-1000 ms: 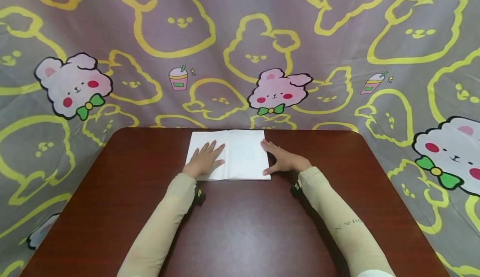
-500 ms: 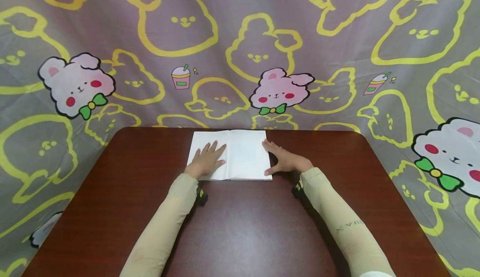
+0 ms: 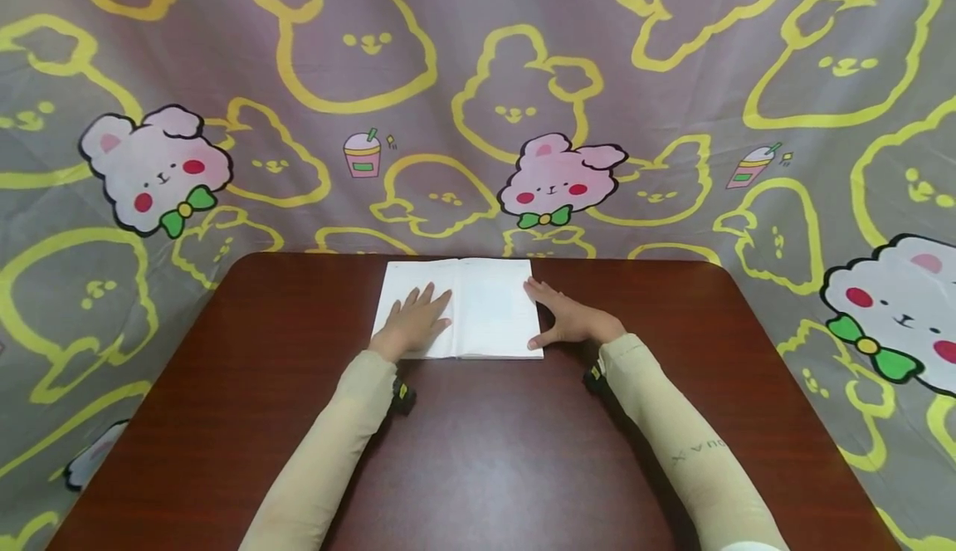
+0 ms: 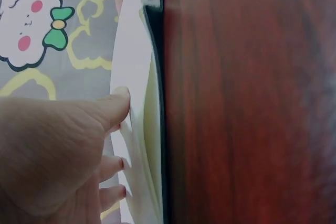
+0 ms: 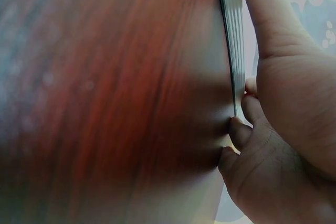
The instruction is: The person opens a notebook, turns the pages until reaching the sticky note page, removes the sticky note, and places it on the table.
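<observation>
An open notebook (image 3: 495,310) with white pages lies flat at the far side of the table. My left hand (image 3: 412,323) rests on its left page, fingers spread and straight. In the left wrist view, the thumb and fingertips of that hand (image 4: 58,150) press on the page, and the loose sheets bow up slightly above a dark cover. At the right edge of the notebook is my right hand (image 3: 571,319), thumb and fingers apart. The right wrist view shows its thumb over the page edges, while other fingertips (image 5: 240,132) reach past the edge to the tabletop.
The brown wooden table (image 3: 478,451) has rounded far corners. Behind it and along both sides hangs a patterned curtain (image 3: 418,61) with cartoon animals, close to the table's far edge. Small dark devices (image 3: 404,397) are worn at both wrists.
</observation>
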### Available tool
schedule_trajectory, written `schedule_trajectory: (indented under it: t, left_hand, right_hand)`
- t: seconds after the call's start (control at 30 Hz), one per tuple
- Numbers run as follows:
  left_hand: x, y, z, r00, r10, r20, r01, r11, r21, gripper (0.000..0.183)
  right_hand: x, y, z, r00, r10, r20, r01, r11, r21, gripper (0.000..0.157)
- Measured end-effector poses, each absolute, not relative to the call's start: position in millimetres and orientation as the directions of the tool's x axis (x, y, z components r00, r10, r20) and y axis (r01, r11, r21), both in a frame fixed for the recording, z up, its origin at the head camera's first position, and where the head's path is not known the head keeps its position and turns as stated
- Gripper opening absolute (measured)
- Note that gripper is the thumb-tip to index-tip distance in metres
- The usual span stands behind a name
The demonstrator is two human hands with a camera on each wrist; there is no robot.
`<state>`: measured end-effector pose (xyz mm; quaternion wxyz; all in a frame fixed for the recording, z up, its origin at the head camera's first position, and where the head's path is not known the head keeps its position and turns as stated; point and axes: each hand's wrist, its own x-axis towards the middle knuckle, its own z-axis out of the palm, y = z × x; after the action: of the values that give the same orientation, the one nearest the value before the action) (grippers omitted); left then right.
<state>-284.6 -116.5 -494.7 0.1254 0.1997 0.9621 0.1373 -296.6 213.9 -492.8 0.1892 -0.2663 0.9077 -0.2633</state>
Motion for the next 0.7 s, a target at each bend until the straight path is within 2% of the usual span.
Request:
schedule_trajectory:
  t: [0.17, 0.3, 0.53, 0.7]
  left_hand:
    - [-278, -114, -492, -0.893, 0.441, -0.092, 0.407, 0.877, 0.254, 0.055]
    - [-274, -112, -490, -0.862, 0.507, 0.016, 0.496, 0.835, 0.239, 0.049]
    - [-265, -105, -490, -0.794, 0.579, 0.183, 0.607, 0.742, 0.285, 0.032]
    - [-259, -96, -489, -0.755, 0.608, 0.244, 0.655, 0.685, 0.319, 0.015]
  right_hand:
    - [-298, 213, -493, -0.787, -0.577, -0.218, -0.376, 0.73, -0.571, 0.12]
    - [-299, 213, -494, -0.788, -0.579, -0.208, -0.381, 0.725, -0.573, 0.12]
    - [-300, 213, -492, -0.784, -0.581, -0.217, -0.379, 0.725, -0.575, 0.12]
    - [-302, 212, -492, -0.782, -0.588, -0.207, -0.389, 0.72, -0.574, 0.119]
